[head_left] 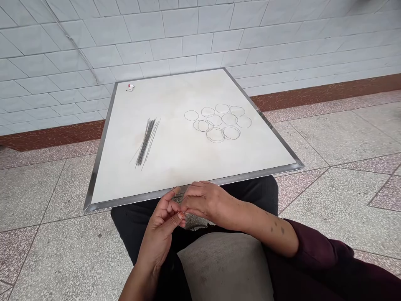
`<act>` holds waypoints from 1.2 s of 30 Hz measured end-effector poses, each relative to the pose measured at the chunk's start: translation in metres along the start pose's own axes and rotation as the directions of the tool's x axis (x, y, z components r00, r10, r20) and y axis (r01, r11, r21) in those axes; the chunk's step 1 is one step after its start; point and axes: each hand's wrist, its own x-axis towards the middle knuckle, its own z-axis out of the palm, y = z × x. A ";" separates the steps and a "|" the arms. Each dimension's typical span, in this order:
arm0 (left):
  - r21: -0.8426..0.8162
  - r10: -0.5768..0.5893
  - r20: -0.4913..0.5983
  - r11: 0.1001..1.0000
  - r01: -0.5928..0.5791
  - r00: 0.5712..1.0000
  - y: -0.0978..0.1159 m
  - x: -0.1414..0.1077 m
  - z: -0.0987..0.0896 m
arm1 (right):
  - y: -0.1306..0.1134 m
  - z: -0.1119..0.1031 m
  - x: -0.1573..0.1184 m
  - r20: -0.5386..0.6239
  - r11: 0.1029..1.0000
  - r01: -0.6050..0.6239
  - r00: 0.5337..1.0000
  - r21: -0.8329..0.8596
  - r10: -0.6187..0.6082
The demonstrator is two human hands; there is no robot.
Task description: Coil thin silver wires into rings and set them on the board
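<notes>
Just below the table's near edge, my left hand [165, 221] is closed in a pinch, thumb against fingers. My right hand [202, 198] meets it from the right, its fingers also pinched, back of the hand facing up. Between the fingertips is a thin wire [183, 212], mostly hidden by the fingers. On the white table [175, 163] beyond, a bundle of straight dark wires [145, 142] lies to the left, a few splayed loose. Several thin wire rings [215, 134] lie to the right, some overlapping.
A small white and red item [130, 88] sits at the table's far left corner. The table has a raised-looking metal edge [125, 202]. Behind it stands a white tiled wall [175, 25]. My knees are under the near edge, and a grey cloth [225, 263] covers my lap.
</notes>
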 end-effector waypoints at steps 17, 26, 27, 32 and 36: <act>-0.274 -0.175 0.032 0.945 0.177 0.984 0.000 0.001 0.003 | 0.000 0.001 0.000 -0.051 0.999 0.034 0.998 -0.022 -0.035; -0.262 -0.194 0.026 0.945 0.194 0.981 -0.001 0.001 0.001 | -0.001 -0.002 0.000 -0.014 0.999 0.029 0.999 -0.024 -0.029; -0.253 -0.201 0.028 0.946 0.201 0.979 -0.001 0.001 0.001 | -0.001 -0.002 -0.001 0.001 0.999 0.027 1.000 -0.033 -0.027; -0.245 -0.229 0.031 0.942 0.229 0.973 0.000 0.002 0.002 | -0.001 -0.003 -0.001 0.038 0.998 0.025 0.999 -0.053 -0.023; -0.276 -0.230 0.015 0.934 0.225 0.973 0.000 0.001 0.003 | -0.002 -0.004 -0.001 0.043 0.998 0.020 0.999 -0.063 -0.017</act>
